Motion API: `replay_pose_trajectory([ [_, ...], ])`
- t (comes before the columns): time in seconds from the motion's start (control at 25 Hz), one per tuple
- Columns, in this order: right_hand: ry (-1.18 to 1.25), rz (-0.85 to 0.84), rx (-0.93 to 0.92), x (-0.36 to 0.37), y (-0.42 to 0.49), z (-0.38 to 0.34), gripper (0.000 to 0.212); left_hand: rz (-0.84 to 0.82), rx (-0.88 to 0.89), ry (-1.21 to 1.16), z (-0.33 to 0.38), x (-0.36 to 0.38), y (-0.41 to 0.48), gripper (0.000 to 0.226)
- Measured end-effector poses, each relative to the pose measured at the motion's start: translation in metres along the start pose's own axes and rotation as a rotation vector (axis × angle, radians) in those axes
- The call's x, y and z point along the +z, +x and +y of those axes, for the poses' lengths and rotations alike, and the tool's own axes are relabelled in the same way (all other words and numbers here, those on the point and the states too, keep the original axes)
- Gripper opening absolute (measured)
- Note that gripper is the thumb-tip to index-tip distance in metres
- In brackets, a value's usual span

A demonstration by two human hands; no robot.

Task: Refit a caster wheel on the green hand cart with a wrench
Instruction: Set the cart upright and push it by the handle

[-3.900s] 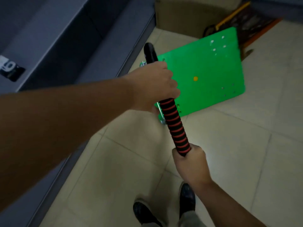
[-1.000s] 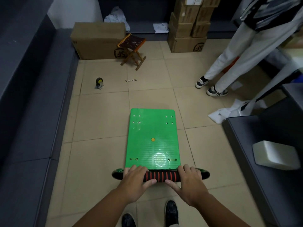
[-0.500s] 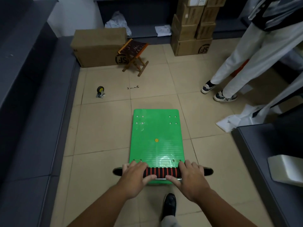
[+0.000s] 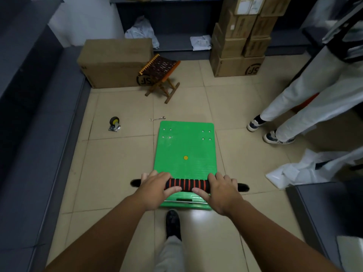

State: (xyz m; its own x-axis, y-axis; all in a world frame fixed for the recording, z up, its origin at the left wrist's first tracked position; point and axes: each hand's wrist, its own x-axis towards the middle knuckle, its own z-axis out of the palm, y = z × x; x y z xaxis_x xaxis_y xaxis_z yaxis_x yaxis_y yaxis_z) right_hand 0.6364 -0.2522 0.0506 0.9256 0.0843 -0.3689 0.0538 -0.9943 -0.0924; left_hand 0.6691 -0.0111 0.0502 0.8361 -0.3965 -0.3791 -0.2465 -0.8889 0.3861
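Gripped the black-and-red striped handle [image 4: 187,184] of the green hand cart [image 4: 185,150] with both hands. Wrapped the left hand [image 4: 155,188] round the left end of the striped grip and the right hand [image 4: 222,190] round the right end, fingers curled over the top, thumbs along the near side. Left only the striped middle showing between the two hands.

Lay with the deck flat on the tiled floor [image 4: 110,173], long axis running straight away from the body toward the far wall. Pointed the far short edge at a folding stool [image 4: 161,75] and a cardboard box [image 4: 115,61]. Carried the handle crosswise above the near short edge, just ahead of a black shoe [image 4: 172,222]. Showed four bolt holes at each far corner of the deck and a yellow dot at its middle.

Found the caster wheel [image 4: 114,123] standing upright on its plate near the floor's left edge, off to the left of the cart's far left corner and well apart from both hands. Found the wrench [image 4: 157,118] flat on the floor just beyond that same far left corner, near the deck's far edge, nowhere close to either grip.

Stood by the floor's right edge: another person's legs [image 4: 306,103] in white trousers.
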Motion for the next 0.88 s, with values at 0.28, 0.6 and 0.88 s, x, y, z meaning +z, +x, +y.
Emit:
replay_pose_trajectory([
  [0.28, -0.041, 0.005, 0.033, -0.059, 0.156, 0.024, 0.094, -0.016, -0.042, -0.011, -0.03, -0.074, 0.151, 0.044],
  [0.6, -0.033, -0.031, 0.035, -0.108, 0.267, 0.043, 0.084, 0.011, -0.068, -0.019, -0.045, -0.125, 0.256, 0.045],
  [0.88, -0.04, -0.03, 0.042, -0.117, 0.283, 0.045, 0.083, -0.007, -0.065, 0.005, -0.049, -0.135, 0.275, 0.049],
])
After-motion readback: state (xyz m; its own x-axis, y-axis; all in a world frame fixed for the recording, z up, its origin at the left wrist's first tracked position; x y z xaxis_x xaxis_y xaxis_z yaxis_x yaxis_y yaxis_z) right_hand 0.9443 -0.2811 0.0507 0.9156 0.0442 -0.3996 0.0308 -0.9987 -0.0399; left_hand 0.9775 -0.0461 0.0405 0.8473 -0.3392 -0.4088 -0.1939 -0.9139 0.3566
